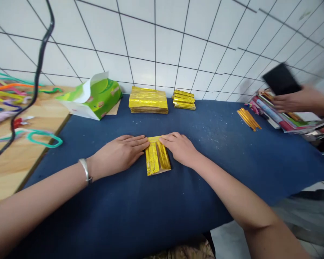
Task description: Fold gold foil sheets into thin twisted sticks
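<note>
A folded sheet of gold foil paper [152, 158] lies on the dark blue cloth, its two long sides folded inward toward a gap in the middle. My left hand [125, 149] rests flat beside it, fingers stretched out and fingertips on its upper left edge. From the other side, my right hand [179, 145] lays its fingers on the upper right corner, slightly bent. Both thumbs are partly hidden. Beyond my hands stand a thick stack of gold foil paper [148, 99] and a smaller pile of folded gold strips [183, 99].
A green paper packet [104, 95] sits at the back left, near a wooden board [54, 108] with colourful pipe cleaners [44, 138]. Thin gold strips [248, 118] lie right. Another person's hand [299, 100] holds a dark flat object over stacked books [275, 113]. A black cable [40, 54] hangs left.
</note>
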The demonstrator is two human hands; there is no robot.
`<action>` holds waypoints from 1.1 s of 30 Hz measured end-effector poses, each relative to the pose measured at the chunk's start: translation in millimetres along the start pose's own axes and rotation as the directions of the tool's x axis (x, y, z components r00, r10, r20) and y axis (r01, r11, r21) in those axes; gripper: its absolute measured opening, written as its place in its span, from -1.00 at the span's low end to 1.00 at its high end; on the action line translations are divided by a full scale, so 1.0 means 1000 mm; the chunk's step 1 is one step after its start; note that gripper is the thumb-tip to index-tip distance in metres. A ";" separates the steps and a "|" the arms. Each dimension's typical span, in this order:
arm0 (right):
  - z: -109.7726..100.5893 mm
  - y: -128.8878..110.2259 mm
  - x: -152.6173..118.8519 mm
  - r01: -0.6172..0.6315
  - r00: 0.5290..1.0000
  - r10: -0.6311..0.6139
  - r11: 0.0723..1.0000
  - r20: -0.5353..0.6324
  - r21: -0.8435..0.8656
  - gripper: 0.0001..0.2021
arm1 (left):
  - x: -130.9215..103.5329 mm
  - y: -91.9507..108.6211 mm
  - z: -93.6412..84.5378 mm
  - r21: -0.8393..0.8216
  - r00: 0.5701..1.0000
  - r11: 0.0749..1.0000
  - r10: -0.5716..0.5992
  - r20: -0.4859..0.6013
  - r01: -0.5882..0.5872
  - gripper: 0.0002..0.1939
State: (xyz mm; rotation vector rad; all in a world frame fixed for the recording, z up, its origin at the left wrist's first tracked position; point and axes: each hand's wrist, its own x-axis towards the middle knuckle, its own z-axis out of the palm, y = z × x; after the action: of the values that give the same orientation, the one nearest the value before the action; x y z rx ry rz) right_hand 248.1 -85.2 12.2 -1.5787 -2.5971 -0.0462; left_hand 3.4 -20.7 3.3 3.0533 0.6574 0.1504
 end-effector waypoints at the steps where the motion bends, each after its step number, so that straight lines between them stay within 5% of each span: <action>1: 0.001 0.001 -0.002 -0.011 1.000 0.011 1.000 -0.004 0.004 -0.56 | 0.000 -0.001 -0.002 -0.008 1.000 1.000 -0.001 0.005 0.001 -0.54; 10: 0.006 -0.003 0.001 -0.042 0.999 0.042 0.999 -0.020 0.012 -0.53 | -0.001 -0.003 -0.004 -0.118 0.997 0.991 -0.064 -0.035 0.059 -0.53; 16: 0.001 0.004 -0.011 -0.005 0.996 -0.002 0.997 0.088 0.075 -0.35 | -0.005 -0.003 -0.008 -0.081 1.000 0.996 -0.020 0.018 0.021 -0.48; 21: -0.014 -0.003 -0.022 0.061 0.986 -0.079 0.991 0.150 0.119 -0.43 | -0.007 -0.014 -0.005 -0.095 0.999 0.995 -0.040 0.027 0.043 -0.42; 33: -0.008 -0.019 -0.015 0.184 0.983 -0.184 0.983 -0.020 -0.018 -0.51 | -0.001 -0.019 -0.001 -0.148 0.998 0.987 -0.065 -0.020 0.061 -0.46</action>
State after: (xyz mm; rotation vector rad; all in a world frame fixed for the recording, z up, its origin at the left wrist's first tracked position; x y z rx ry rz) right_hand 238.5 -108.2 18.8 -1.3298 -2.7243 -0.0975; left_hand -5.1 -3.8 3.6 2.8905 0.7092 0.2257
